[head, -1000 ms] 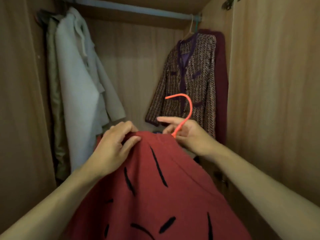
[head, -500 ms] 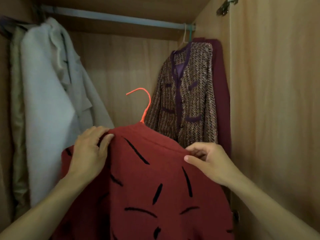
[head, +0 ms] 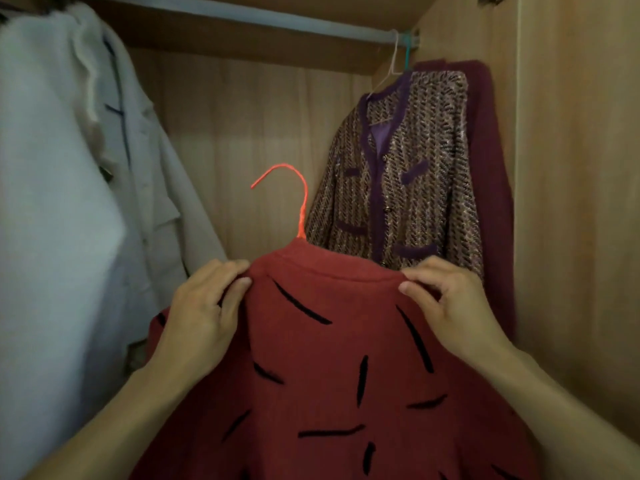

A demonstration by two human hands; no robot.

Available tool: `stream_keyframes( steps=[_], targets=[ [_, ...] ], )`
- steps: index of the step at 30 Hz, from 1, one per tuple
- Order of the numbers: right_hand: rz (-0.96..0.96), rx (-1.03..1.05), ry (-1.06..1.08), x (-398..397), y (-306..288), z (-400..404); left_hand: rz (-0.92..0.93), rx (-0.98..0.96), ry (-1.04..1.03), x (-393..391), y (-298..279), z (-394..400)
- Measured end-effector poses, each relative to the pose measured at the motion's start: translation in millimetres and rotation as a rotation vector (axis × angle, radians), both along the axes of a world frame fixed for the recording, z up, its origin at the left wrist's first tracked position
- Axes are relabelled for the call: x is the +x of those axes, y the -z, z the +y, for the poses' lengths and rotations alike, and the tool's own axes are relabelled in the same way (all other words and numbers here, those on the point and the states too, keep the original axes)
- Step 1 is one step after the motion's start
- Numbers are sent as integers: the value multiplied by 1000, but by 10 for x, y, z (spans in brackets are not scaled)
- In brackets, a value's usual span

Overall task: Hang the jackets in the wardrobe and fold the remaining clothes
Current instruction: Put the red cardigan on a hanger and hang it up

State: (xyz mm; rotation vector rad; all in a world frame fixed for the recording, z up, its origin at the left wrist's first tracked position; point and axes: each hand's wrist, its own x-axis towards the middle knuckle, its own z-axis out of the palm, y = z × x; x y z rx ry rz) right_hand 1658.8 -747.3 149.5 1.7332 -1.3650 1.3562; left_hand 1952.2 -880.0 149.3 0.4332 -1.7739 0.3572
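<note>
Wardrobe rail: overhead, not yet reached.
Red jacket: held up inside the wardrobe; judged soft and fairly light (likely to slide off its hanger).
Left hand, right hand: each shoulder is gripped.
Orange hook: free; best lifted by the shoulders.

I can read no text, label, brand or number anywhere in my view
</note>
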Motion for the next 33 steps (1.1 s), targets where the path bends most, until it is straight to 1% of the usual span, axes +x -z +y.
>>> stream_keyframes(
  steps=[3,5,7,13,18,20,23,25,29,33],
  targets=[
    [86,-43,12,170,-226,-142,6,-15,49,-49,-55,-155],
    [185,-22,-8,302,-370,-240,-6,-34,83,-88,-85,-269],
    [245,0,16,417,-458,-364,-18,-44,108,-128,-105,-374],
    [180,-84,164,449,-428,-611,18,-20,164,-154,-185,-787],
    [111,-148,274,226,-519,-699,40,35,109,-205,-264,-1161],
    [112,-165,288,179,-572,-803,20,39,135,-327,-304,-1223],
    [108,-199,302,69,-648,-970,32,11,162,-538,-378,-1272],
    [102,-219,302,-39,-727,-1046,52,-16,124,-673,-477,-1330],
    [150,-258,271,-187,-941,-1191,98,-156,79,-979,-762,-1446],
    [229,-276,253,-381,-1262,-1275,178,-285,24,-1154,-1186,-1670]
  ],
)
